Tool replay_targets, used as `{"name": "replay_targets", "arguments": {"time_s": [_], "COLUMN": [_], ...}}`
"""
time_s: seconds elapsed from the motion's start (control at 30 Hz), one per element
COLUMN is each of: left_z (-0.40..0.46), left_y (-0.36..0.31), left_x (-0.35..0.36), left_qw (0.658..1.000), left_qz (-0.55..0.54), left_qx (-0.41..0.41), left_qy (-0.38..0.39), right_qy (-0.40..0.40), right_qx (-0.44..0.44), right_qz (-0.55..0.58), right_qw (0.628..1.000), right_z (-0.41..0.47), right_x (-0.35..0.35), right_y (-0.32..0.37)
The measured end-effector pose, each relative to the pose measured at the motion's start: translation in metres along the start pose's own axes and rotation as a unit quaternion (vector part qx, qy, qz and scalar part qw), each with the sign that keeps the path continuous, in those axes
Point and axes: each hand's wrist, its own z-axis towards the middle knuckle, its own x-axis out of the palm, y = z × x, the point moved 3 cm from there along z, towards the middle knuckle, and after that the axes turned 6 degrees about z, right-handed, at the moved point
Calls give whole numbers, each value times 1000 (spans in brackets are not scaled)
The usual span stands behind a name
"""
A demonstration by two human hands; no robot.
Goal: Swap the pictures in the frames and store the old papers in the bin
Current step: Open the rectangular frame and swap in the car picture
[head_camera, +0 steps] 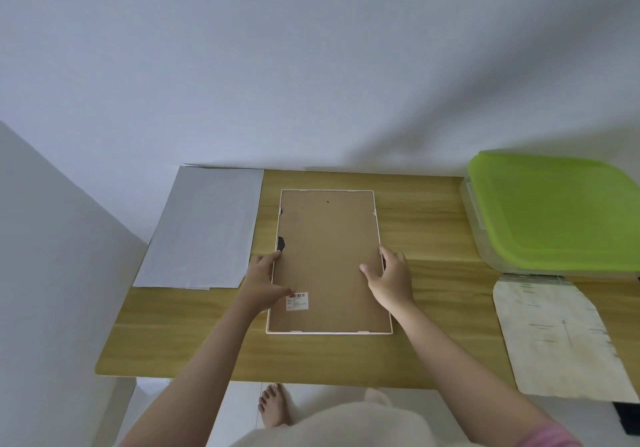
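Head cam looks down on a white picture frame (329,261) lying face down in the middle of the wooden counter (433,238), so its brown backing board (329,238) is what you see, with a small barcode sticker (297,301) near the lower left corner. Both arms reach in from the bottom, straight out over the counter edge.

The left hand (265,278) sits at the frame's left edge, fingers pointing forward along the rim and the thumb laid over onto the backing just above the sticker, so its grip is a loose hold on that edge. The right hand (389,275) is at the right edge, palm down, thumb spread out flat on the backing, fingers draped over the rim. That grip is pretty open; whether the fingertips hook under the edge, can't tell.

Just left of the frame lies a stack of blank white paper sheets (204,228). Over on the right there's a clear storage bin with a green lid (557,211), shut, and in front of it a worn printed sheet (554,339) hanging slightly past the counter edge.
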Motion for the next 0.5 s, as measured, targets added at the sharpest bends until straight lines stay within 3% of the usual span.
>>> {"name": "replay_targets", "arguments": {"time_s": [0.2,0.5], "left_z": [14,26], "left_y": [5,11], "left_x": [-18,-24], "left_qw": [999,999], "left_qz": [15,13], "left_qx": [-27,-32], "left_qy": [-9,-10], "right_qy": [95,175], "right_qx": [-61,-95], "right_qz": [11,-149], "right_qw": [994,969], "right_z": [-10,-35], "right_x": [8,-10], "right_y": [3,-21]}}
